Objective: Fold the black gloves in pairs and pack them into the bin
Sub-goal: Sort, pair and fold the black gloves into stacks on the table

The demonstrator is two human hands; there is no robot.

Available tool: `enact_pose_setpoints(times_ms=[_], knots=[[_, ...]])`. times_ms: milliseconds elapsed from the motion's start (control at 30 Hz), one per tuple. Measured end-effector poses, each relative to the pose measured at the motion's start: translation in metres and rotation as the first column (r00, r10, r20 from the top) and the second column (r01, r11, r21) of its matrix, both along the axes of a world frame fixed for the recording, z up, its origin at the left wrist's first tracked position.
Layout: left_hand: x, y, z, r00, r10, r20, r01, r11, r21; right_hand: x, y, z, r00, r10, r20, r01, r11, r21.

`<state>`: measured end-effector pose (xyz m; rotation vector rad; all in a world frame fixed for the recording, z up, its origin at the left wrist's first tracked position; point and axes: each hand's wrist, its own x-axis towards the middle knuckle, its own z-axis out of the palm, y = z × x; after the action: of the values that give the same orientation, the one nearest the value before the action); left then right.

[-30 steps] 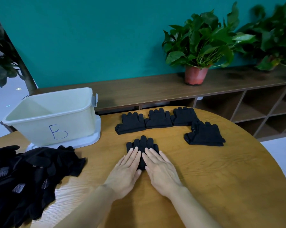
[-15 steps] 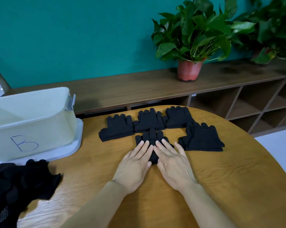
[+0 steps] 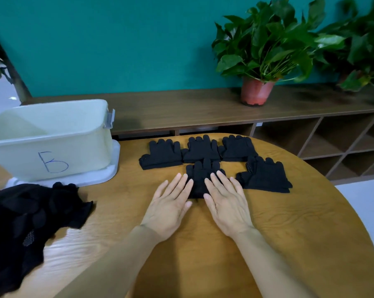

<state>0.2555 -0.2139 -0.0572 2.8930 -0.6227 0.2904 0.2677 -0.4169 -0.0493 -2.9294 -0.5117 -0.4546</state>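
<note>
Slid further up the desk [image 3: 267, 244] since a second ago and now butting against the middle of three finished pairs [image 3: 201, 148] along the far edge: the folded pair [image 3: 200, 175], with a fourth pair [image 3: 265, 176] just to its right. Parted to either side of it meanwhile: left hand [image 3: 171, 203] and right hand [image 3: 227, 203], both lying flat, fingers [image 3: 180, 183] straight and slightly spread, clamped on nothing, only the inner ones resting on the knit. Soft, light and limp by the look of it; likely to slump or spring open if pinched at one corner. Better taken across the folded edge nearest the wrists, thumb beneath, fingers on top, both layers together. No gloves visible yet inside the bin [image 3: 52, 134] at centre left. Waiting at lower left: loose pile [image 3: 31, 211].
</note>
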Motion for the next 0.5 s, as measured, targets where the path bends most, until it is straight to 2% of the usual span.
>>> enact_pose_setpoints(times_ms=[233,500], knots=[[-0.069,0.052,0.023,0.994,0.107,0.033,-0.107,0.994,-0.009,-0.051,0.047,0.023,0.996,0.088,0.013,-0.087,0.995,-0.045],[-0.151,0.135,0.039,0.966,0.249,0.070,-0.252,0.967,0.029,-0.092,0.120,0.029,0.955,0.253,0.155,-0.244,0.967,-0.075]])
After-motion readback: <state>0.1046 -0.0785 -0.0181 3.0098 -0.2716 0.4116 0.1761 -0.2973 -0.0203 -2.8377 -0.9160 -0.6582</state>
